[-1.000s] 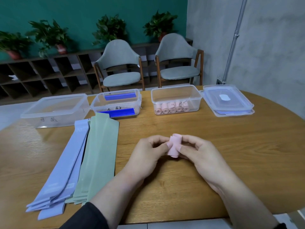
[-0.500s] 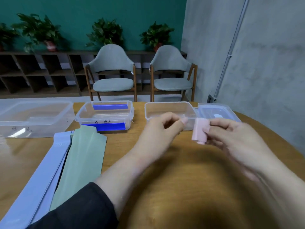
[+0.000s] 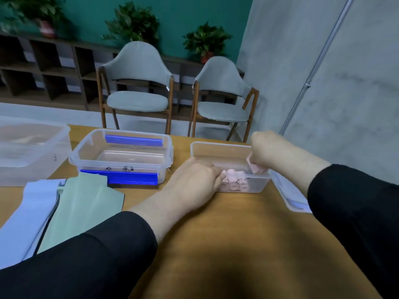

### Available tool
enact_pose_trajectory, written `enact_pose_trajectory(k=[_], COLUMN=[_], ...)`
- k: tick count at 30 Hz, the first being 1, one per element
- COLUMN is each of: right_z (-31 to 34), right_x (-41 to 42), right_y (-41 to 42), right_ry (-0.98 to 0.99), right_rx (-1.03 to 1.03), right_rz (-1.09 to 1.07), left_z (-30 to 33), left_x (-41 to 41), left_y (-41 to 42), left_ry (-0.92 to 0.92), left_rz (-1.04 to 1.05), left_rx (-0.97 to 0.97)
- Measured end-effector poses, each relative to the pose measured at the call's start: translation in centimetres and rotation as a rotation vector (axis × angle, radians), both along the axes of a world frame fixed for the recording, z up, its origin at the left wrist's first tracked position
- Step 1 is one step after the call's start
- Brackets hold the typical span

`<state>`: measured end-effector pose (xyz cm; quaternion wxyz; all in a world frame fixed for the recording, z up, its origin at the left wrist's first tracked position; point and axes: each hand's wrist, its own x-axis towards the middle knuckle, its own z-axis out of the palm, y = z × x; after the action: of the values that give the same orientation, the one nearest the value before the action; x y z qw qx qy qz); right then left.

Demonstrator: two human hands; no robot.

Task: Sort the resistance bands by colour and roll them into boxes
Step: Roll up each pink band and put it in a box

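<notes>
My right hand [image 3: 266,151] grips a rolled pink band [image 3: 253,166] and holds it over the right end of a clear box [image 3: 218,147]. Several pink rolls [image 3: 234,183] lie in that box along its near wall. My left hand [image 3: 197,180] rests against the box's near left corner, fingers curled over the rim by the rolls. Flat green bands [image 3: 84,203] and light blue bands [image 3: 32,210] lie on the wooden table at the left.
A clear box with blue clips [image 3: 123,156] stands left of the pink box, and a larger clear box [image 3: 30,147] sits at the far left. A lid [image 3: 289,197] lies right of the pink box. Two chairs [image 3: 138,83] stand beyond the table.
Both hands moved forward from the table's middle to the pink box. The right hand carried the pink roll over the box; the left hand let go of it and reached the box's corner.
</notes>
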<state>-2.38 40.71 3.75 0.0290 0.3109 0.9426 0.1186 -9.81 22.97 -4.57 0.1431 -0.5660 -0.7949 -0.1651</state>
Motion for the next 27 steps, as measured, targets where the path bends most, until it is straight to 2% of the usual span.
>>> enact_pose_trajectory(k=[4,13,17,22,27], right_z=[-1.2,-2.6,-2.6,-2.1,-2.3], right_x=[-1.8,-3.2,-3.5,-3.1,-3.0], right_y=[-0.2,-0.5,-0.2,0.6,0.7], right_ry=[-0.186,-0.422,-0.466,-0.411,-0.415], right_rx=[0.097,0.041,0.008,-0.066,-0.024], right_rz=[-0.009,-0.039,-0.097,-0.125,-0.126], left_z=[-0.7,-1.7,-1.9,-1.9,-1.8], left_x=[-0.3,-0.6,-0.7,-0.7,-0.6], left_y=[0.4,0.7,0.8,0.8,0.9], left_ry=[-0.015,-0.002,-0.006,-0.039,-0.037], left_rz=[-0.006,-0.003,0.005,0.014,0.025], left_rx=[0.029,0.078,0.081,0.081,0.056])
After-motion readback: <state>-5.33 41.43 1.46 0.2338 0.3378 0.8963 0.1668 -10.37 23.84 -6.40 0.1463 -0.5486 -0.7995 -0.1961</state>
